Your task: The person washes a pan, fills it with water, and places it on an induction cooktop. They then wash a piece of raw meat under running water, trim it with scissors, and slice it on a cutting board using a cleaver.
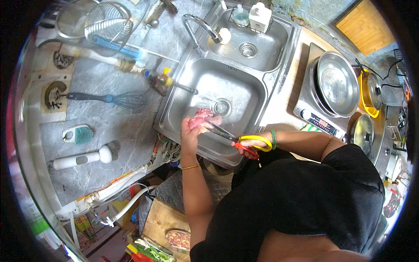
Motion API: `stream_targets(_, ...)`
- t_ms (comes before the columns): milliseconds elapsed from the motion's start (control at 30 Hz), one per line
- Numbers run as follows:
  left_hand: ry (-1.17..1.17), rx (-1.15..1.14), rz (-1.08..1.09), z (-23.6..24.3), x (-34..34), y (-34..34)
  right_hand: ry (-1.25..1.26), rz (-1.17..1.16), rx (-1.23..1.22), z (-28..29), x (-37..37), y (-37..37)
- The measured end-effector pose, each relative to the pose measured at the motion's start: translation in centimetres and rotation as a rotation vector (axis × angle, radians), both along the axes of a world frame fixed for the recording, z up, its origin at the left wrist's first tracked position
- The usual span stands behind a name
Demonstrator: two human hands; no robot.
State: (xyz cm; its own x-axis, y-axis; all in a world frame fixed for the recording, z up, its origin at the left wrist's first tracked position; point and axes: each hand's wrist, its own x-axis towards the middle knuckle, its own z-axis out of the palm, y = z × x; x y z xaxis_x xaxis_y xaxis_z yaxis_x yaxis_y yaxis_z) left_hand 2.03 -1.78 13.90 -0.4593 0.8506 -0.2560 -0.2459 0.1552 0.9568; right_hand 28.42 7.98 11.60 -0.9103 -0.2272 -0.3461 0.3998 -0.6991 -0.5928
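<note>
Evidently, the cutting is under way rather than finished. Near the centre of the frame, the left hand (189, 132) is holding a chunk of raw pink meat (203, 118) above the near part of the large steel sink basin (248, 87), its fingers clamping on the meat's left side. Just right of it, the right hand (253, 145) is gripping a pair of scissors (223, 132), the fingers wrapping around the yellow and red handle loops. The dark blades are pointing up and left, and their tips are meeting the lower right edge of the meat; whether they are closing through it or only resting against it, I cannot tell.

As for progress, the held meat is still looking like one sizeable mass, so most of the cutting on this piece seems to be left. No separate cut pieces are showing clearly around the basin drain (221, 108) near the centre. At the bottom of the frame, left of the middle, a portion of finely cut pink meat (179, 239) is lying by a wooden board (159, 218), with green vegetables (150, 250) sitting at its lower left; that portion is looking already prepared, though whether it is belonging to the same work is unclear. Toward the upper right, a steel pan (337, 83) is standing on an induction cooker (321, 122).
</note>
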Motion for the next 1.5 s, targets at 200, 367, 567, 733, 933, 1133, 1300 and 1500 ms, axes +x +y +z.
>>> stream_targets(200,0.593,-0.133,-0.088,1.2,2.5,2.0,0.029,-0.079,0.084,-1.6,-2.7,1.5)
stream_targets(367,0.86,-0.117,-0.068,2.1,5.4,2.0,0.014,-0.116,0.149,-0.5,-4.1,2.7)
stream_targets(567,0.967,-0.055,-0.057,3.2,5.5,1.8,-0.059,-0.104,0.377,3.0,-3.0,3.5)
stream_targets(733,1.02,-0.065,-0.119,3.9,4.9,1.9,-0.024,-0.076,0.455,3.2,-3.5,4.4)
stream_targets(933,1.114,0.026,-0.189,5.4,5.0,2.3,0.117,-0.09,0.243,3.9,-4.5,5.4)
stream_targets(1133,1.073,-0.018,-0.213,6.7,4.6,2.4,0.052,0.036,0.397,4.7,-3.4,6.6)
stream_targets(1300,1.018,0.007,-0.282,6.8,5.8,2.9,0.165,0.045,0.205,2.8,-4.4,6.4)
stream_targets(1500,1.065,-0.02,-0.298,6.6,5.3,2.1,0.156,0.101,0.261,3.4,-4.5,7.0)
